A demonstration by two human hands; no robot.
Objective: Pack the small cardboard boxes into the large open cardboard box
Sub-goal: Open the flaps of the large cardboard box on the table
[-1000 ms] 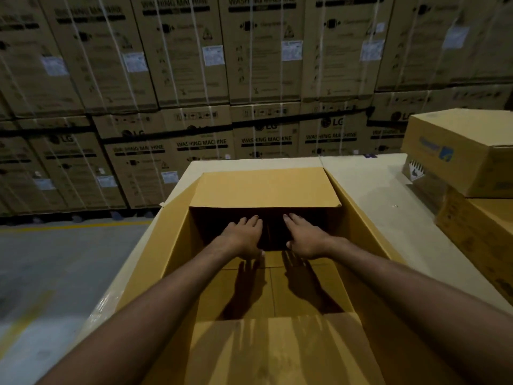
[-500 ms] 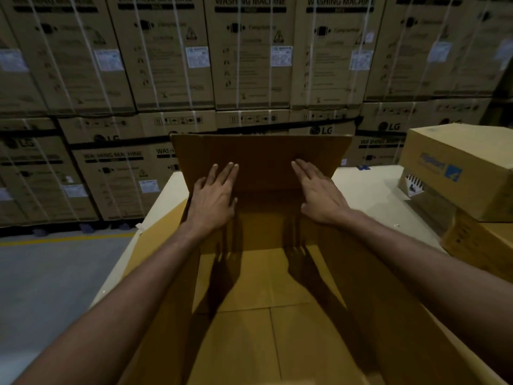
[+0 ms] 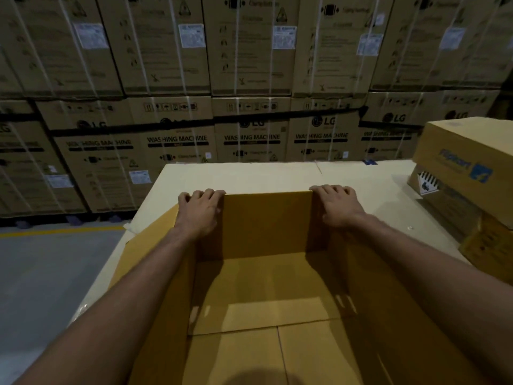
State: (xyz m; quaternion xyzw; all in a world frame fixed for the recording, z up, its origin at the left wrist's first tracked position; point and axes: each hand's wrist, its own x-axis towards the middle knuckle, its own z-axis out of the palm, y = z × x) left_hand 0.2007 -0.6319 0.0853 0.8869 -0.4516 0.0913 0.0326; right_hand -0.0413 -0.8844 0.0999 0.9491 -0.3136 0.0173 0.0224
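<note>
Right now the left hand point(image 3: 198, 211) and right hand point(image 3: 337, 205) both clamp the far rim of the large open brown cardboard box point(image 3: 266, 226) on the pale table point(image 3: 244, 176). Setup, I'd say; next calls for reaching right to the small tan cardboard boxes point(image 3: 466, 159).

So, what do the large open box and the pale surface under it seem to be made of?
The large open box: cardboard, matte yellow-brown; flap seams show on its floor. The pale surface: smooth, matte, cream; one thin seam crosses it, so possibly cardboard too.
</note>
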